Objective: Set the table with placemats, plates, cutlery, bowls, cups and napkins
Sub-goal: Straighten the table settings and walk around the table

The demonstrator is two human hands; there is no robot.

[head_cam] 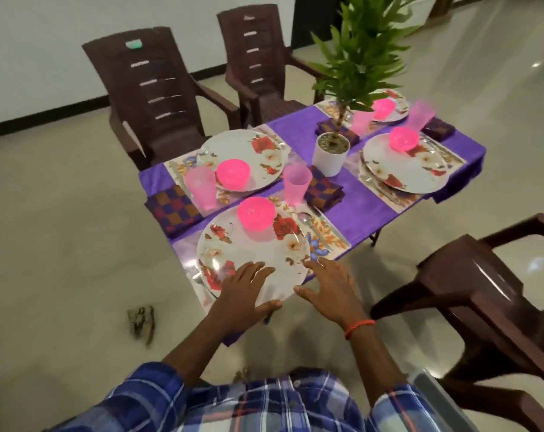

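The nearest floral plate point(258, 254) lies on a floral placemat point(329, 235) with a pink bowl point(255, 216) on it. My left hand point(244, 289) rests flat on the plate's near rim, thumb under the edge. My right hand point(325, 283) hovers with fingers spread at the plate's right edge. A spoon point(309, 221) lies right of the plate, a fork point(195, 275) left of it. A pink cup point(296, 183) and a checked napkin point(323, 188) stand beyond.
The purple-clothed table point(358, 219) holds three more place settings and a potted plant point(331, 151) in the middle. Brown plastic chairs stand at the far side point(152, 101) and near right point(482, 294). A small object point(142, 319) lies on the floor.
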